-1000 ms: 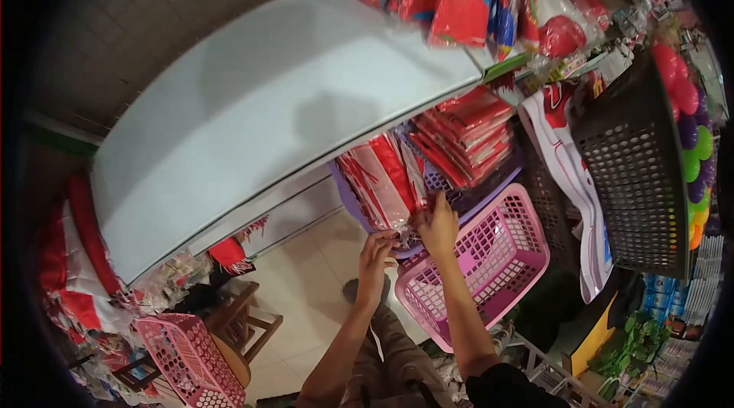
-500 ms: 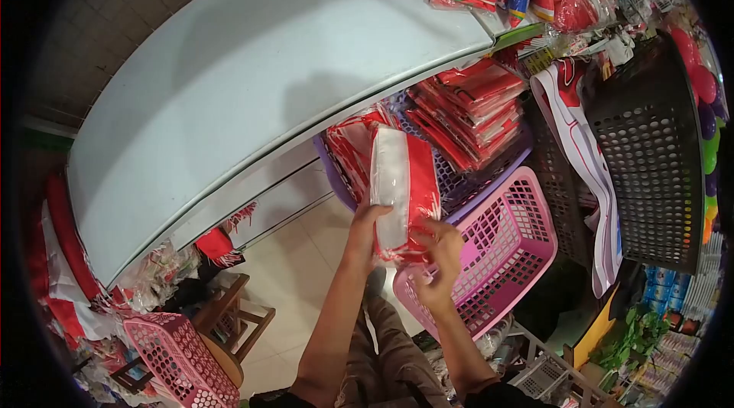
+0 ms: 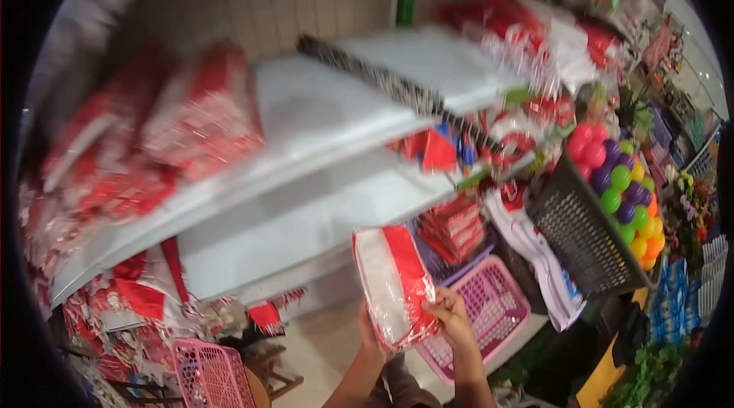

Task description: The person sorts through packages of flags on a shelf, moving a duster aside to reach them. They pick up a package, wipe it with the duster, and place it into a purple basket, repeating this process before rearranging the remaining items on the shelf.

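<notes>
A red and white folded cloth pack [image 3: 388, 278] in clear plastic is held up between my two hands, in front of the shelf edge. My left hand [image 3: 369, 325] grips its lower left side, with most of the fingers hidden behind it. On the lower right side my right hand [image 3: 451, 313] pinches the plastic with thumb and fingers. Beyond the pack, a purple basket [image 3: 480, 255] holds a stack of red packs [image 3: 453, 228]. A pink basket [image 3: 501, 305] stands just right of my right hand.
White shelves [image 3: 321, 217] cross the view, with red and white packs [image 3: 202, 117] on the upper left. A dark patterned pole [image 3: 382, 83] lies across the top shelf. At right stands a black basket [image 3: 581, 228] beside coloured balloons [image 3: 623, 194]. Another pink basket [image 3: 210, 373] is at lower left.
My view has swung up, bringing the upper shelf into sight. The pack is raised away from the purple basket, and my right hand, formerly loose beside it, now grips its side.
</notes>
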Demonstrator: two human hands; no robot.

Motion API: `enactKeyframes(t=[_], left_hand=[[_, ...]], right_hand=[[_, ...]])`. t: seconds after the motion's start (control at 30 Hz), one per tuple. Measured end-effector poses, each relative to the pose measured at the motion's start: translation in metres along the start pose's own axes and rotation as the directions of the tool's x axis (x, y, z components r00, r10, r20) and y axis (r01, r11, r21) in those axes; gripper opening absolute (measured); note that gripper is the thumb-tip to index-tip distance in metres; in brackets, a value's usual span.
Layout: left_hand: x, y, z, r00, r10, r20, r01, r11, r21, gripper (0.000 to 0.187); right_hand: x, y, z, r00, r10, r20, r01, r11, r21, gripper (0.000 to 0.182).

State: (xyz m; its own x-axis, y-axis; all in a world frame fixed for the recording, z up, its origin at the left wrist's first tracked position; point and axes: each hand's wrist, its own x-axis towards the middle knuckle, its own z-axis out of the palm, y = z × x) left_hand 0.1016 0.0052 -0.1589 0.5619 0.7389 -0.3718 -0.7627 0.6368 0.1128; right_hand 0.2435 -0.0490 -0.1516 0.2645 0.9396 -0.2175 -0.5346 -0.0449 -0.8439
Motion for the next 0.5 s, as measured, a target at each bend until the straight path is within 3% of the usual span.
enactKeyframes(t=[0.03,0.07,0.13,0.23,0.27,0.33,0.37,0.4,0.47,0.5], left_hand=[[-0.003,-0.001,-0.01,0.976,-0.09,0.198,0.104,0.993,-0.062,0.052],[-0.011,0.003,-0.001,0.963,-0.081,0.258,0.102,0.992,-0.07,0.052],[-0.024,0.011,0.034,0.944,-0.036,0.329,0.049,0.998,-0.03,0.053],[-0.041,0.023,0.078,0.911,0.046,0.409,-0.052,0.999,0.003,0.054],[-0.046,0.027,0.09,0.898,0.073,0.433,-0.084,0.996,0.007,0.054],[-0.055,0.032,0.108,0.872,0.131,0.471,-0.152,0.988,0.006,0.055],[-0.059,0.033,0.115,0.859,0.164,0.485,-0.187,0.982,-0.001,0.055],[-0.062,0.035,0.12,0.845,0.189,0.5,-0.215,0.977,-0.005,0.055],[-0.069,0.038,0.125,0.82,0.244,0.518,-0.274,0.961,-0.019,0.056],[-0.073,0.039,0.126,0.806,0.27,0.527,-0.301,0.953,-0.028,0.056]], right_hand=[[-0.002,-0.004,0.012,0.999,-0.039,0.018,0.038,0.998,0.058,0.021],[-0.008,-0.023,0.036,0.999,-0.006,0.045,0.001,0.991,0.131,0.021],[-0.014,-0.056,0.071,0.995,-0.027,0.1,0.022,0.999,0.049,0.015],[-0.019,-0.104,0.1,0.982,-0.033,0.185,0.062,0.986,-0.154,0.01],[-0.008,-0.107,0.096,0.989,-0.077,0.124,0.119,0.913,-0.391,0.014],[0.029,-0.117,0.102,0.826,-0.512,0.235,0.536,0.586,-0.608,0.024],[0.038,-0.139,0.116,0.693,-0.666,0.277,0.614,0.343,-0.711,0.028],[0.05,-0.164,0.131,0.529,-0.776,0.342,0.62,0.079,-0.78,0.032],[0.099,-0.193,0.144,0.529,-0.764,0.37,0.56,-0.013,-0.829,0.039],[0.139,-0.194,0.14,0.49,-0.773,0.402,0.487,-0.14,-0.862,0.041]])
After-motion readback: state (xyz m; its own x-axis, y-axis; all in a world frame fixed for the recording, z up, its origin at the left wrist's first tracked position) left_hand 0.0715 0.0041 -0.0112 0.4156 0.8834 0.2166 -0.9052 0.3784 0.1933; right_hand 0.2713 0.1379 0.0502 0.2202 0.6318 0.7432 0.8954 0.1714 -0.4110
